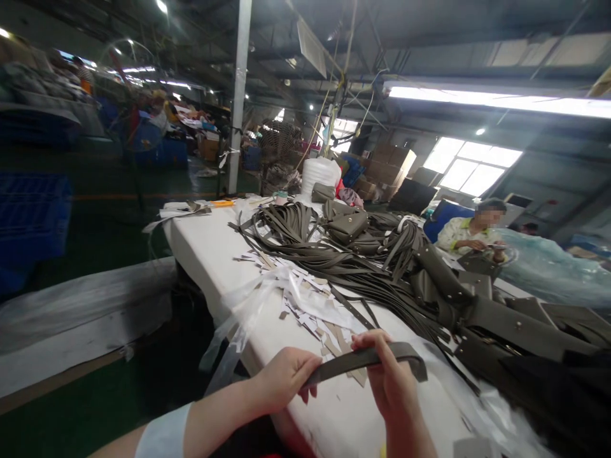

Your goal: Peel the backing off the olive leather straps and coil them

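My left hand is closed on one end of a dark olive strap, low in the view over the white table. Fingers of my right hand pinch the same strap near its middle, and its far end curls down past them. Just beyond the hands lies a heap of white and tan paper strips. A big pile of the same olive straps spreads across the table behind it.
Olive bags and larger leather pieces lie among the straps to the right. A person sits at the table's far right. A white pillar and blue crates stand to the left, past the table's edge.
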Tool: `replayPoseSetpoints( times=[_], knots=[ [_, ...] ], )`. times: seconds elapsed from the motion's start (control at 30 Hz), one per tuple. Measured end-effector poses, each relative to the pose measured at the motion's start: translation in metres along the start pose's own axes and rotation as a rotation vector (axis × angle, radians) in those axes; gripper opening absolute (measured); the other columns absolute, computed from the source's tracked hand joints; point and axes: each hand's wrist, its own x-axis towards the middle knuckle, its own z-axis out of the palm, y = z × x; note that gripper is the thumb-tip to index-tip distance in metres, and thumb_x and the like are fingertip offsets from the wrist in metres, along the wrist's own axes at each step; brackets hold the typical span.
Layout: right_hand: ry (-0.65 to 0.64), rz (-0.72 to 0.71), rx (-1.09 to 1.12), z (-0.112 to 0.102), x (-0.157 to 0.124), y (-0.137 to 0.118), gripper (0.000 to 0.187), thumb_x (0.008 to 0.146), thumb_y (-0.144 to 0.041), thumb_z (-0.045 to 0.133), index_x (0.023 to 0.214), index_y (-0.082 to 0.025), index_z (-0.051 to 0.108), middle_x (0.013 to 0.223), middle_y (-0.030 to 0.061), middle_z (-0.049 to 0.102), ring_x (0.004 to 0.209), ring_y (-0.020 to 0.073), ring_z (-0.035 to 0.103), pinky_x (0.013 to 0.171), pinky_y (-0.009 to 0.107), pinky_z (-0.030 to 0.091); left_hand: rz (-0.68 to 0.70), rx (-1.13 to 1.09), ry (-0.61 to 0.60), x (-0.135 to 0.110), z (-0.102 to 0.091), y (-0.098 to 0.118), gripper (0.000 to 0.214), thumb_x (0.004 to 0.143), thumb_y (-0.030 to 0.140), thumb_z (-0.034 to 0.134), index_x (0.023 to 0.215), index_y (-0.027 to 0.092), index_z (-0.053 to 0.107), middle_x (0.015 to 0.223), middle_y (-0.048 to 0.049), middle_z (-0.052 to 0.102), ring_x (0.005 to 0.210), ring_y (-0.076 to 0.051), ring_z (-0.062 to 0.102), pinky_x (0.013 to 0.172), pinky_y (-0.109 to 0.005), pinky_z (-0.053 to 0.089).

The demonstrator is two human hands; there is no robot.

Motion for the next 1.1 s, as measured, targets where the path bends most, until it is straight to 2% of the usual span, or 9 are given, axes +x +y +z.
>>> replayPoseSetpoints(
  times=[0.17,0.4,0.53,0.63,0.8,0.9,0.97,1.03,1.1],
  knots=[
    [-0.117,0.092,-0.209,0.012,-0.004,-0.008,0.045,0.082,-0.061,0.06,0.087,-0.02,0.078,0.1,0.0094,0.074,0.106,0.0298,0.061,0.099,0.044,0.042,0.008,-0.202,-0.05,0.001,0.003,0.016,0.067,0.086,0.072,0.039,0.065,0.013,0.061,0.058,-0.0042,0.063,0.05,-0.011,0.057,0.048,-0.02,0.042],
    [-0.236,0.131,-0.3,0.017,0.0,-0.023,0.053,0.082,-0.067,0.056,0.095,-0.021,0.078,0.106,0.0082,0.073,0.112,0.0305,0.058,0.104,0.044,0.037,0.051,-0.336,-0.118,0.004,0.002,0.023,0.066,0.086,0.07,0.043,0.071,0.01,0.064,0.065,-0.0087,0.068,0.052,-0.012,0.061,0.051,-0.021,0.047],
    [-0.305,0.126,-0.427,0.035,-0.004,-0.026,0.051,0.084,-0.063,0.055,0.101,-0.019,0.077,0.076,0.0048,0.072,0.08,0.024,0.064,0.08,0.036,0.049,0.127,-0.347,-0.114,0.009,0.0,0.041,0.069,0.087,0.07,0.041,0.073,0.008,0.068,0.065,-0.0104,0.068,0.053,-0.014,0.063,0.053,-0.023,0.05],
    [-0.324,0.152,-0.379,0.044,0.003,-0.034,0.049,0.083,-0.06,0.06,0.107,-0.019,0.075,0.055,-0.0005,0.063,0.056,0.0185,0.059,0.06,0.031,0.048,0.183,-0.353,-0.072,0.015,-0.001,0.059,0.069,0.085,0.072,0.042,0.07,0.009,0.065,0.063,-0.0091,0.067,0.048,-0.013,0.06,0.049,-0.023,0.05],
    [-0.153,0.042,-0.117,0.032,0.041,-0.072,0.041,0.077,-0.054,0.069,0.087,-0.015,0.077,0.088,0.0095,0.075,0.091,0.026,0.067,0.087,0.038,0.049,0.21,-0.323,0.001,0.032,-0.004,0.073,0.064,0.085,0.07,0.045,0.068,0.011,0.06,0.06,-0.0064,0.066,0.046,-0.012,0.059,0.044,-0.021,0.047],
    [-0.19,0.012,-0.139,0.029,0.053,-0.094,0.039,0.079,-0.051,0.069,0.09,-0.015,0.076,0.095,0.0113,0.074,0.098,0.0268,0.066,0.093,0.04,0.047,0.26,-0.341,0.004,0.045,-0.007,0.084,0.062,0.086,0.069,0.045,0.07,0.011,0.061,0.063,-0.0058,0.067,0.051,-0.012,0.062,0.048,-0.021,0.05],
    [-0.268,0.059,-0.205,0.035,0.051,-0.1,0.041,0.081,-0.052,0.067,0.098,-0.016,0.075,0.093,0.01,0.074,0.091,0.0248,0.067,0.086,0.038,0.051,0.314,-0.36,0.017,0.051,-0.008,0.098,0.062,0.085,0.069,0.045,0.068,0.012,0.06,0.061,-0.0046,0.066,0.05,-0.011,0.061,0.049,-0.021,0.051],
    [-0.309,0.108,-0.252,0.043,0.046,-0.1,0.044,0.082,-0.054,0.064,0.104,-0.017,0.073,0.079,0.006,0.072,0.069,0.0196,0.065,0.068,0.033,0.054,0.366,-0.356,-0.006,0.055,-0.01,0.112,0.062,0.086,0.068,0.045,0.067,0.012,0.06,0.058,-0.0037,0.063,0.048,-0.011,0.06,0.048,-0.021,0.05],
    [-0.318,0.147,-0.273,0.048,0.042,-0.098,0.047,0.083,-0.056,0.063,0.108,-0.017,0.072,0.066,0.0022,0.067,0.05,0.0147,0.055,0.048,0.028,0.048,0.387,-0.36,-0.045,0.059,-0.01,0.122,0.06,0.088,0.066,0.044,0.069,0.012,0.06,0.06,-0.0036,0.063,0.048,-0.011,0.06,0.049,-0.021,0.05]
  ],
)
